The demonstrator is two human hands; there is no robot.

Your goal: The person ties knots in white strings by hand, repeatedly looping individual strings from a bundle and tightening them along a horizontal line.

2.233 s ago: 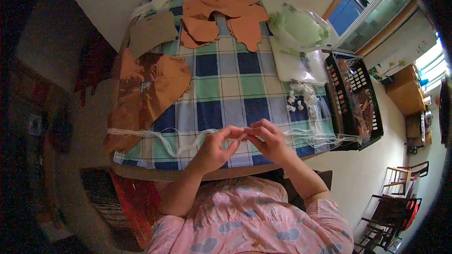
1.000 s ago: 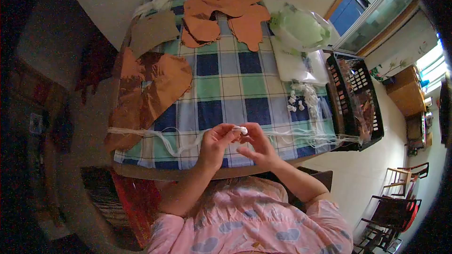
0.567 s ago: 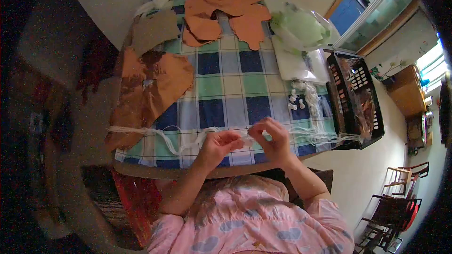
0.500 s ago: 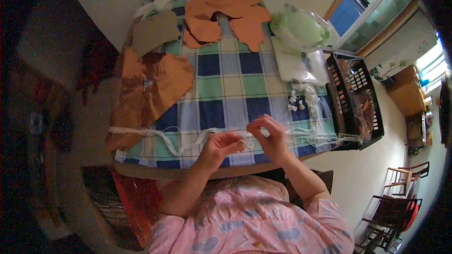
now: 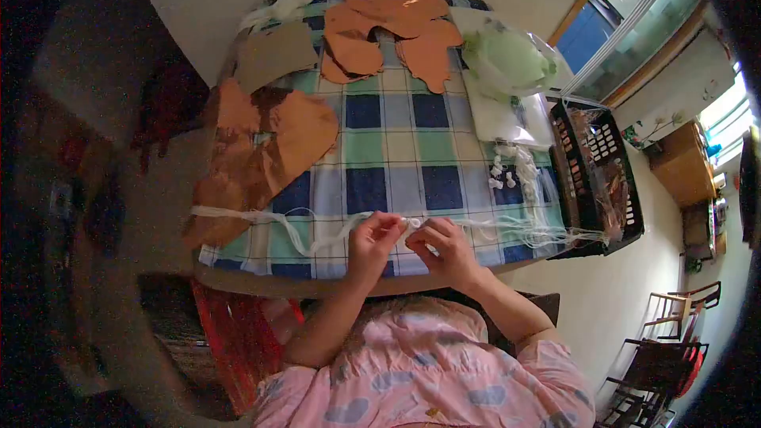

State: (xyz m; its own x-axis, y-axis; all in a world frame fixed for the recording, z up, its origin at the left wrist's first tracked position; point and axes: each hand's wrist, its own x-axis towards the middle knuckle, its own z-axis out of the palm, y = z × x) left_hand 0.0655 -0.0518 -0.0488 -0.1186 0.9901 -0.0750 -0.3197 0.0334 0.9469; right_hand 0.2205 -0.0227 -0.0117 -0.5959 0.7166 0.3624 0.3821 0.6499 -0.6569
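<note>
My left hand (image 5: 376,241) is closed in a pinch on white string, near a small looped part. Close beside it, my right hand (image 5: 445,247) has its fingers curled and pressed together at the same loop. The bundle of white strings (image 5: 297,239) runs across the front of the table on both sides of my hands. To the left it lies over a shiny copper-coloured sheet (image 5: 305,131); to the right its strands reach the black basket (image 5: 626,178). Several small white knotted pieces (image 5: 497,174) lie to the right, near another white string bundle (image 5: 526,170).
A checked cloth (image 5: 362,154) covers the table. Copper-coloured cut-out sheets (image 5: 426,51) and a tan piece (image 5: 277,55) lie at the back. Light green plastic (image 5: 507,59) rests above a white plastic packet (image 5: 499,119). Chairs (image 5: 658,361) stand on the floor at right.
My hands have come closer together at the looped string and moved slightly away from my body. My right hand has come down beside the left. The view has shifted a little.
</note>
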